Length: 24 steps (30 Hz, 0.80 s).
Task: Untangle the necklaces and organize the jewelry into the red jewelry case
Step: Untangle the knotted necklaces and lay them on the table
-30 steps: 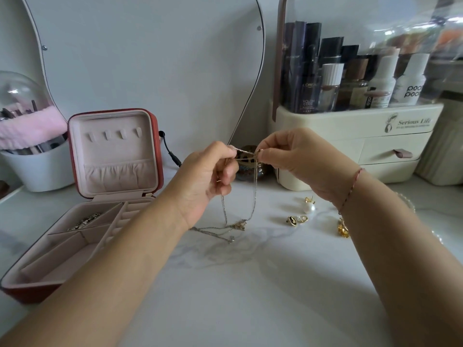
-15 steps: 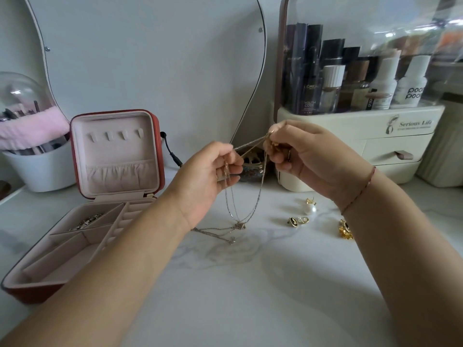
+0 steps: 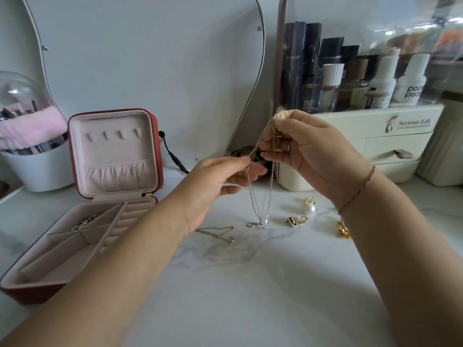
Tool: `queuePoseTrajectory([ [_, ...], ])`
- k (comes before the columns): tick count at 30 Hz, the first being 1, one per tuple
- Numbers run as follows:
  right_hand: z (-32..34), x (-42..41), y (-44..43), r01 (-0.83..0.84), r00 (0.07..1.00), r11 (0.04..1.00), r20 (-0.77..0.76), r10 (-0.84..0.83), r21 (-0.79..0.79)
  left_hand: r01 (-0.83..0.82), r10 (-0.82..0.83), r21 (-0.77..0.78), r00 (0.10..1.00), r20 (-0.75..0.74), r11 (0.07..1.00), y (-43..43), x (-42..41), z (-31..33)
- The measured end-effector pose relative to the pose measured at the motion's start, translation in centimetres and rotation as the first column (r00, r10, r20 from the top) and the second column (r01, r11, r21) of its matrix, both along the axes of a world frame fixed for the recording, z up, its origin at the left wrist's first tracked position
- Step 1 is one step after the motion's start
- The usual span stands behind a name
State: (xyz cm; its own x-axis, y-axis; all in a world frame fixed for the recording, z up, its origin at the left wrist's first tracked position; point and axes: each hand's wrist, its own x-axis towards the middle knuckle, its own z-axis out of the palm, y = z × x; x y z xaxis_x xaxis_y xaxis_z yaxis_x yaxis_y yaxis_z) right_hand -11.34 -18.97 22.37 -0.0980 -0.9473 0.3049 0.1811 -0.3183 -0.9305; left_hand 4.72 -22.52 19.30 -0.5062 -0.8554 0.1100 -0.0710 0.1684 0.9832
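both hands, left hand [image 3: 215,181] and right hand [image 3: 308,149], pinch tangled necklaces [image 3: 260,196] above the desk [image 3: 250,284], red jewelry case [image 3: 82,221] open at left.

Open tabletop [image 3: 250,296] in front; earrings [image 3: 297,219] block the right, jewelry case [image 3: 27,295] the left.

light: soft, dim daylight | shadows: faint under arms | edges: wide-angle bowing | focus: sharp
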Motion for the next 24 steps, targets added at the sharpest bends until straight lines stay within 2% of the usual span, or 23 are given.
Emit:
queuePoseTrajectory([
  [4, 0.08, 0.23, 0.13, 0.0, 1.0, 1.0, -0.003, 0.0, -0.007, -0.026, 0.026, -0.008, 1.0, 0.001, 1.0, 0.16, -0.12, -0.01],
  [12, 0.08, 0.38, 0.26, 0.006, 0.998, 1.0, -0.057, -0.007, -0.022, -0.113, 0.108, -0.026, 0.986, -0.129, 0.993, -0.05, 0.04, 0.15],
  [19, 0.0, 0.41, 0.23, -0.011, 0.999, 0.999, -0.029, 0.012, 0.036, -0.072, 0.074, 0.017, 0.976, -0.205, 0.997, -0.14, 0.06, 0.28],
  [24, -0.37, 0.19, -0.04, 0.053, 0.983, 0.991, -0.18, -0.03, 0.124, -0.094, 0.112, 0.075, 0.95, -0.292, 0.993, -0.39, 0.18, 0.59],
])
